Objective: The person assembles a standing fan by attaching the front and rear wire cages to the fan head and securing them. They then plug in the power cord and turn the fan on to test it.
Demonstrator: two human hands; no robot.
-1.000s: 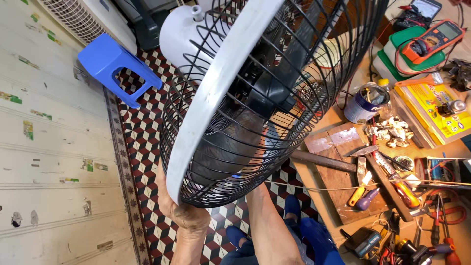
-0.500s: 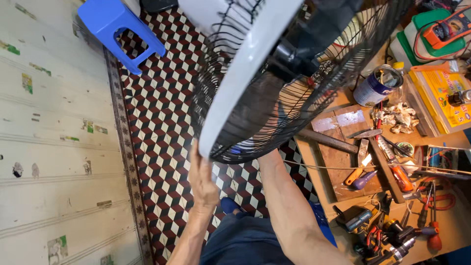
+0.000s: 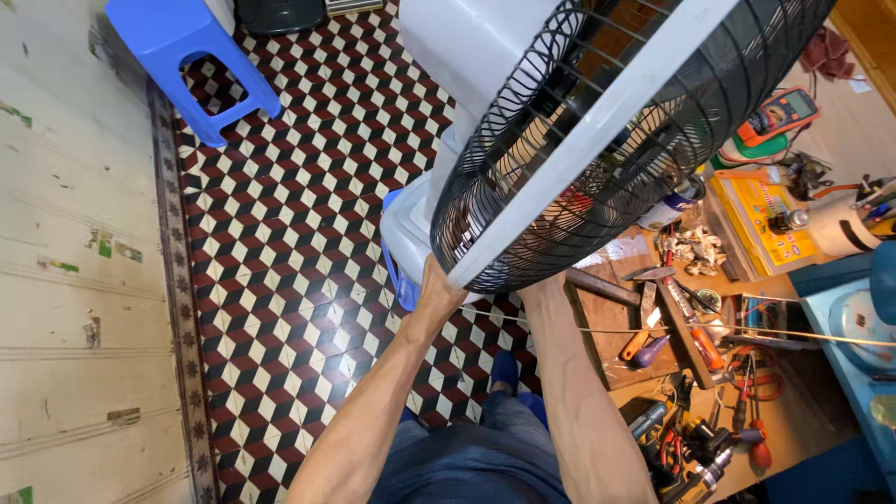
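Head view: While both forearms reach up from the bottom of the frame, the fan (image 3: 616,140) fills the upper right, tilted, black wire cage with a pale rim.
Left hand (image 3: 437,294): gripping the cage's lower edge at mid-frame.
Right hand (image 3: 541,285): mostly hidden behind the rim; grip cannot be told.
Stool (image 3: 182,56): blue, upper left, on the tiled floor (image 3: 280,280).
Bench (image 3: 803,420): lower right, strewn with tools.

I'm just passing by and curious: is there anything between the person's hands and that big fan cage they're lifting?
Nothing visible. The left hand grips the lower rim of the fan cage directly. The right hand is hidden behind the cage, with only its forearm showing, so its contact cannot be seen.
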